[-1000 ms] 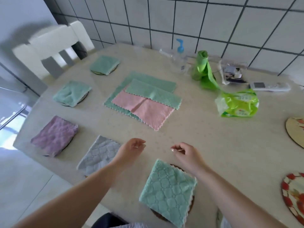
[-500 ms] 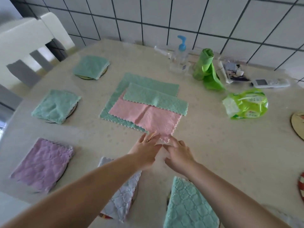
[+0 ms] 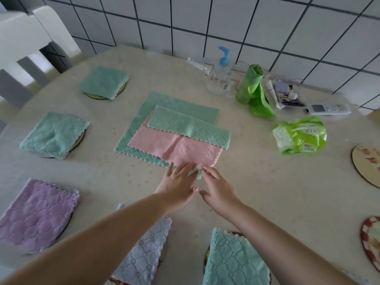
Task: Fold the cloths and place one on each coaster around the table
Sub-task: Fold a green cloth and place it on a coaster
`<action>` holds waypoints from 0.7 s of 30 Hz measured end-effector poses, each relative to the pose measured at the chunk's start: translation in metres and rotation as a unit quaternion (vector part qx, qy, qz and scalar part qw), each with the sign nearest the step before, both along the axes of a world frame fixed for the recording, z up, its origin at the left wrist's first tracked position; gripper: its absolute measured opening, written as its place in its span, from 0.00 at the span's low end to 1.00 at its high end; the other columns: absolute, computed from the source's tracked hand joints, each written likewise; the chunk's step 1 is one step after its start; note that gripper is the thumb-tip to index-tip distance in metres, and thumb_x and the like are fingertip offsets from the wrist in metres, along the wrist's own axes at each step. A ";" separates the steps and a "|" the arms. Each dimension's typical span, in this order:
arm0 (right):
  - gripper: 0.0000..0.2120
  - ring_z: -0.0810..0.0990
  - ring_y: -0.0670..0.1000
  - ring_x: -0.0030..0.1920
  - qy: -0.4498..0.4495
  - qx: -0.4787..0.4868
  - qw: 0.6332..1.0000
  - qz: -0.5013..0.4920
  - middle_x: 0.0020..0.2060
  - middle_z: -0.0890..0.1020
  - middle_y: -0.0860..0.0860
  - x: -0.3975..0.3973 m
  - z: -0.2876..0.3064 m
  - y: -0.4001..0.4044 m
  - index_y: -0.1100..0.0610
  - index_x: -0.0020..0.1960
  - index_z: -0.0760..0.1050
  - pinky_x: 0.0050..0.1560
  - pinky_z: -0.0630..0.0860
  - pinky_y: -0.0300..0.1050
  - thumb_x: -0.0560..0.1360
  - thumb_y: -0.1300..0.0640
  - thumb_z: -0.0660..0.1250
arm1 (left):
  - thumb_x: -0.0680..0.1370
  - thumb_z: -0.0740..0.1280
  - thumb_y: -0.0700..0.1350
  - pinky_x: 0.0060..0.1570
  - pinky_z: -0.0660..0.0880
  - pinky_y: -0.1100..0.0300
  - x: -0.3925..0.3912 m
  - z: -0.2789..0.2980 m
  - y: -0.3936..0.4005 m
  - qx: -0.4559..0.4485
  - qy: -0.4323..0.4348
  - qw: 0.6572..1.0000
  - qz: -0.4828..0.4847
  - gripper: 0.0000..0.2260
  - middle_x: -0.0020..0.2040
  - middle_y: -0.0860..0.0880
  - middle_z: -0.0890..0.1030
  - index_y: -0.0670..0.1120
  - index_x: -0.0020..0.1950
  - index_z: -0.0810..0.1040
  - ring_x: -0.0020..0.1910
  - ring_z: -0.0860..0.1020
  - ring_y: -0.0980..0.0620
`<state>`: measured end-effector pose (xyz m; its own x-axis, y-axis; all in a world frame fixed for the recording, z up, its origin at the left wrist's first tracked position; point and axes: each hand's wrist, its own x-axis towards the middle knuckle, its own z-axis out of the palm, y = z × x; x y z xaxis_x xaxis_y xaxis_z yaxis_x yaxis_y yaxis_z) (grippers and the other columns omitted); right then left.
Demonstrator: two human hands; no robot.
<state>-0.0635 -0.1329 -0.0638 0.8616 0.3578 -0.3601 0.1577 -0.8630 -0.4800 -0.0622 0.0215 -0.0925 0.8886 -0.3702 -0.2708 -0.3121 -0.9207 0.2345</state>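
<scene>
Three unfolded cloths lie stacked in the table's middle: a pink cloth (image 3: 174, 146) between a small green cloth (image 3: 189, 125) on top and a larger green cloth (image 3: 144, 120) beneath. My left hand (image 3: 177, 185) and my right hand (image 3: 218, 188) rest side by side at the stack's near corner, fingers spread on the pink cloth's edge. Whether they grip it is unclear. Folded cloths sit on coasters: two green ones (image 3: 103, 82) (image 3: 53, 134) at the left, a purple one (image 3: 35, 214), a grey one (image 3: 144, 249) and a green one (image 3: 232, 262) near me.
Two bare coasters (image 3: 368, 165) (image 3: 372, 241) lie at the right edge. A green tissue pack (image 3: 300, 134), a green bag roll (image 3: 249, 85), a pump bottle (image 3: 221, 73) and a remote (image 3: 329, 109) stand at the back by the tiled wall. A white chair (image 3: 30, 42) stands at the far left.
Both hands have reached forward from the near folded green cloth to the near corner of the pink cloth in the middle stack. The view has shifted forward with them.
</scene>
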 end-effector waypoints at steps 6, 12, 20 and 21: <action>0.28 0.67 0.48 0.69 -0.120 0.034 0.992 -0.029 0.72 0.61 0.46 -0.001 0.030 -0.026 0.55 0.73 0.60 0.63 0.67 0.44 0.75 0.60 0.63 | 0.80 0.57 0.50 0.73 0.43 0.42 0.021 0.025 -0.005 -0.042 -0.089 0.994 0.043 0.20 0.74 0.53 0.60 0.49 0.72 0.64 0.75 0.53 0.54; 0.27 0.76 0.53 0.61 -0.252 0.022 0.967 -0.021 0.69 0.67 0.50 -0.009 0.065 -0.069 0.59 0.70 0.66 0.56 0.73 0.48 0.72 0.64 0.67 | 0.79 0.57 0.49 0.73 0.44 0.41 0.032 0.057 0.013 -0.021 -0.109 0.987 0.113 0.19 0.71 0.54 0.67 0.52 0.71 0.65 0.72 0.61 0.53; 0.23 0.76 0.51 0.61 -0.352 0.031 0.935 -0.041 0.66 0.69 0.50 -0.030 0.105 -0.147 0.60 0.65 0.72 0.54 0.77 0.49 0.71 0.67 0.67 | 0.77 0.62 0.41 0.68 0.58 0.48 0.016 0.112 0.005 -0.115 -0.245 0.947 0.174 0.13 0.54 0.52 0.81 0.54 0.57 0.80 0.57 0.76 0.49; 0.21 0.76 0.50 0.59 -0.366 0.034 0.929 -0.041 0.64 0.70 0.50 -0.034 0.109 -0.159 0.59 0.63 0.73 0.52 0.78 0.49 0.71 0.67 0.67 | 0.77 0.63 0.39 0.64 0.63 0.50 0.012 0.119 -0.003 -0.137 -0.266 0.940 0.165 0.13 0.52 0.51 0.81 0.53 0.55 0.81 0.54 0.78 0.48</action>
